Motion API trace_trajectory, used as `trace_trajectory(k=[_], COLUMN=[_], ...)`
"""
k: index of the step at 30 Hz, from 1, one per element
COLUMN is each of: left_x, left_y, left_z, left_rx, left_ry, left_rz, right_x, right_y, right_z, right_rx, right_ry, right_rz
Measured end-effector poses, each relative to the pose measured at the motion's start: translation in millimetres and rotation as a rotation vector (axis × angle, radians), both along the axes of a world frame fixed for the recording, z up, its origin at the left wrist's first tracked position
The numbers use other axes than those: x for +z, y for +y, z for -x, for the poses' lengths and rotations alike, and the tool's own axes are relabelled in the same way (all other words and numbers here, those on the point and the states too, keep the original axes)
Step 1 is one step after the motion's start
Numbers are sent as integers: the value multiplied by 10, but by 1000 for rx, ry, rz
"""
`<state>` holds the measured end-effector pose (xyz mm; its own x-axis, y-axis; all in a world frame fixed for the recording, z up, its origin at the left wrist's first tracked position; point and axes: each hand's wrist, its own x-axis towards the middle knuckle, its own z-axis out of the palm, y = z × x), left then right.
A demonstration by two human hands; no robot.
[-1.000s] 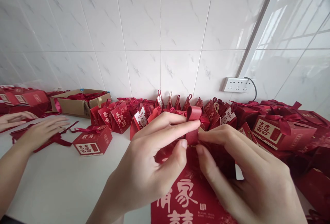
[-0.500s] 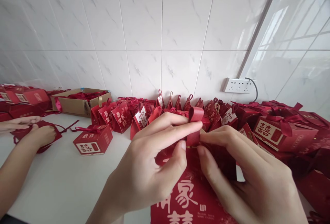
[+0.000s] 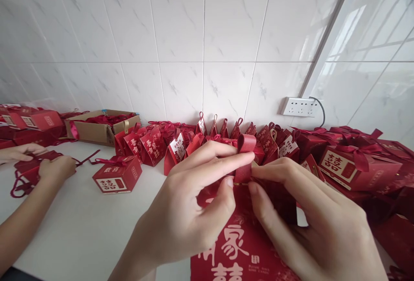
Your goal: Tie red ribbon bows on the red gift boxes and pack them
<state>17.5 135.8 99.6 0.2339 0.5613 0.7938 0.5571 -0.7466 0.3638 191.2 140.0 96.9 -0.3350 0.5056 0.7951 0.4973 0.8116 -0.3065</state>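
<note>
A red paper gift box [image 3: 239, 251] with white characters stands at the bottom centre. Both my hands work at its top. My left hand [image 3: 190, 212] pinches the red ribbon loop [image 3: 245, 151] between thumb and fingers. My right hand [image 3: 310, 220] has thumb and fingers pressed against the box's top next to the ribbon. A row of small red pouches [image 3: 181, 143] stands just behind my hands.
A co-worker's hands [image 3: 48, 167] at the left hold a red box with ribbon. A small red box [image 3: 116, 175] sits on the white table [image 3: 80, 229]. A cardboard carton [image 3: 97, 128] and red boxes [image 3: 355, 167] line the tiled wall; a socket strip [image 3: 299, 106] hangs there.
My hands have hardly moved on the ribbon. The co-worker's hands at the left closed on a red box and drew it towards themselves.
</note>
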Motion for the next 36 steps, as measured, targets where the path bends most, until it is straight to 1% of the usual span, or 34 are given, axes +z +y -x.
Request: trace_trajectory(k=[12,20,27,32,36], left_x=[-25,-26,-28,-28,-22], left_y=[19,26,25,28,27], left_z=[4,0,-6,-17,-21], left_rx=[-64,-82,-82,-81,-47], left_ry=[3,-2,3,-7,8], left_rz=[24,29,22,11,-21], right_x=[-11,-9,-28,-15,-25], right_y=[41,34,49,61,66], right_z=[4,-1,3,21,19], right_rx=[3,7,6,8,-6], right_ry=[-8,-8,-13,-27,-34], right_rz=[-10,-8,-17,-61,-88])
